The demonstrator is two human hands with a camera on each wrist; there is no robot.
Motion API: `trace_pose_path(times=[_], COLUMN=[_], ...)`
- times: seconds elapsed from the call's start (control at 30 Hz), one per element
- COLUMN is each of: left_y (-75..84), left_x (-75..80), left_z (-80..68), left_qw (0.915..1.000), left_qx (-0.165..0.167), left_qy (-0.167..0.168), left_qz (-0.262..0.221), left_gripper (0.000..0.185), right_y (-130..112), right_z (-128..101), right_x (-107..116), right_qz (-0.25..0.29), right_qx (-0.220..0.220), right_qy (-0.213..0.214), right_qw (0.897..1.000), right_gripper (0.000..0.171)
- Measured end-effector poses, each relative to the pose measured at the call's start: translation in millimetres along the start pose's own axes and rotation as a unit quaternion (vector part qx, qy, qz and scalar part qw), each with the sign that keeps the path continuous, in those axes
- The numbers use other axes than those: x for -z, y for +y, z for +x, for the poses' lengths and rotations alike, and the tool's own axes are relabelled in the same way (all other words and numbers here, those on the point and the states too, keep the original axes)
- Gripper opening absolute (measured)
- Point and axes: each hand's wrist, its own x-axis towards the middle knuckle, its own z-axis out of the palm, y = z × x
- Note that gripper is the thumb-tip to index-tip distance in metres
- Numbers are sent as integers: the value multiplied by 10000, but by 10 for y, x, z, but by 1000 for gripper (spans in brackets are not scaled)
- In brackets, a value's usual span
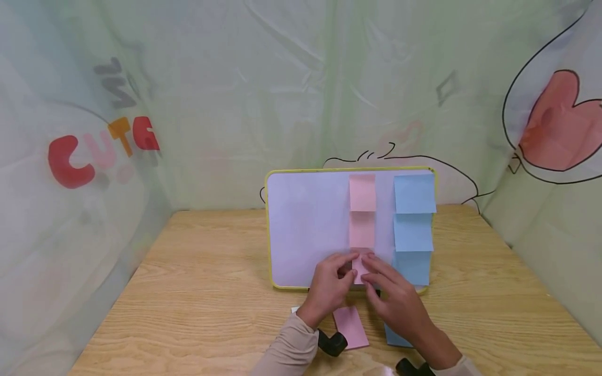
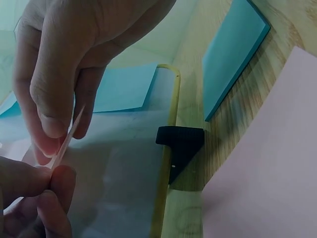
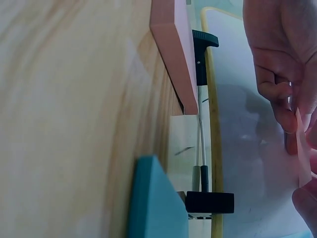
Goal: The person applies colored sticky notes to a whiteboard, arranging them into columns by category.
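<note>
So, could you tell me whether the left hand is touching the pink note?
Touching: in the left wrist view, the left hand pinches the pink note by its edge.

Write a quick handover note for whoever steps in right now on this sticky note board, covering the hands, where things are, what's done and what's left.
Left hand and right hand: both pinch one pink note at the bottom of the pink column on the whiteboard; neither grip is released.
Pink pad and blue pad lie on the table in front of the board, by the wrists.
Done: three blue notes in a column at the right edge; two pink notes above the held one.
Left: seemingly pressing this third pink note flat and letting go. The board's left half is bare.
</note>
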Motion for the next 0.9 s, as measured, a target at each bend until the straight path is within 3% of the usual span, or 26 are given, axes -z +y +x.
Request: trace_pose_path(times=[0.17, 0.33, 0.43, 0.63, 0.9], left_y=[22, 42, 22, -52, -54], left_x=[-45, -87, -97, -93, -66], left_z=[-8, -57, -86, -120, -137], left_qw=[9998, 9991, 9969, 9785, 9567], left_qx=[-37, 193, 112, -426, -387], left_qy=[108, 211, 315, 571, 698], left_qz=[157, 316, 716, 1936, 2799], left_gripper=[35, 32, 29, 34, 32], right_y=[-8, -5, -1, -27, -22], right_z=[-1, -19, -30, -12, 64], right_x=[7, 10, 11, -3, -72], right_qz=[-31, -95, -115, -142, -271], right_qx=[67, -52, -156, -86, 322], right_qy=[-9, -128, -241, -138, 141], right_qw=[10000, 9999, 9995, 9998, 9990], right_gripper=[43, 46, 48, 47, 40])
